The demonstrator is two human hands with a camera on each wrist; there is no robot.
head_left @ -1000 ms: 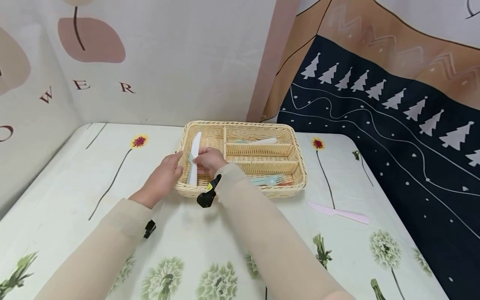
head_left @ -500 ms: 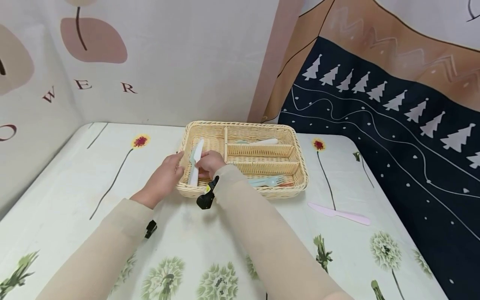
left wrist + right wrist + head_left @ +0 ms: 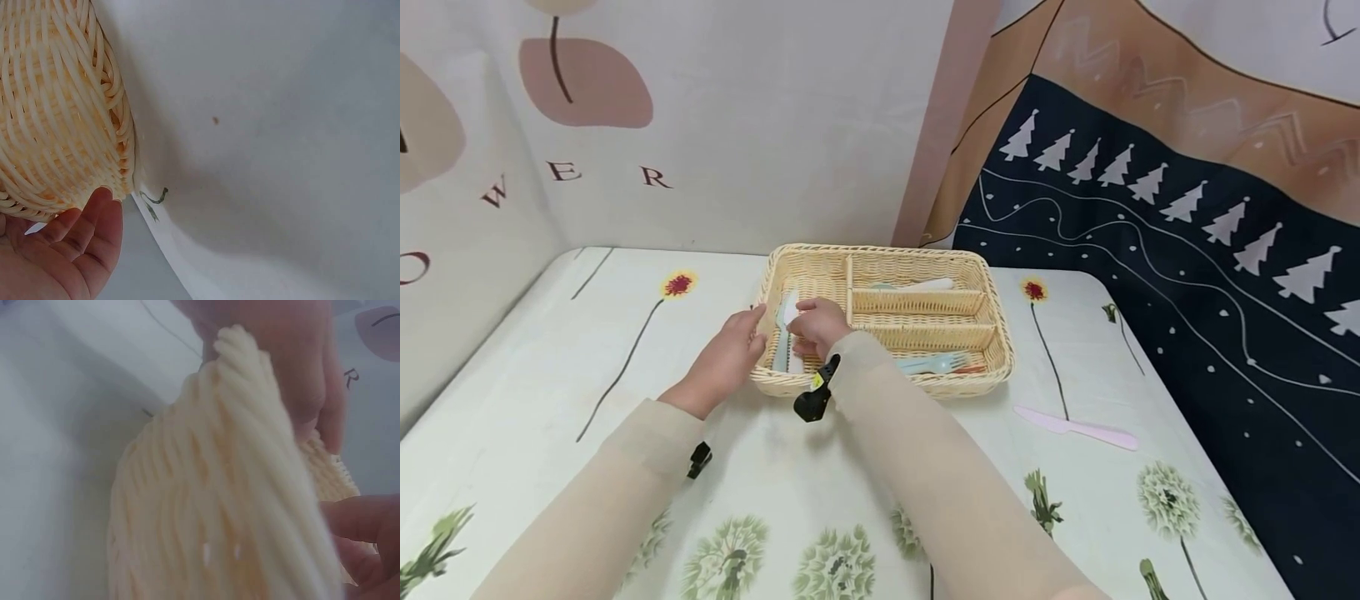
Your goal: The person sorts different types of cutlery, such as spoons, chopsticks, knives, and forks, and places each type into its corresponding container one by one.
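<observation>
A wicker cutlery basket (image 3: 917, 250) with divided compartments stands on the table. My left hand (image 3: 724, 354) holds its left rim; in the left wrist view, the fingers (image 3: 100, 228) bend up against the woven outer wall. Over the long left compartment, my right hand (image 3: 822, 323) pinches a white plastic knife (image 3: 791, 307) between thumb and fingers, low in the compartment. A pale green piece of cutlery (image 3: 781, 352) lies just left of it. In the right wrist view the basket wall (image 3: 187, 512) hides most of the right hand's fingers.
Light blue forks (image 3: 936, 363) and an orange-red piece (image 3: 973, 368) lie in the front right compartment. A white handle (image 3: 934, 284) shows in the back right one. A pink knife (image 3: 1078, 427) lies on the flowered tablecloth (image 3: 820, 500), right of the basket.
The white knife has come down lower into the left compartment and shifted off the pale green piece, to its right. My right hand moved with it; the left hand stays at the rim.
</observation>
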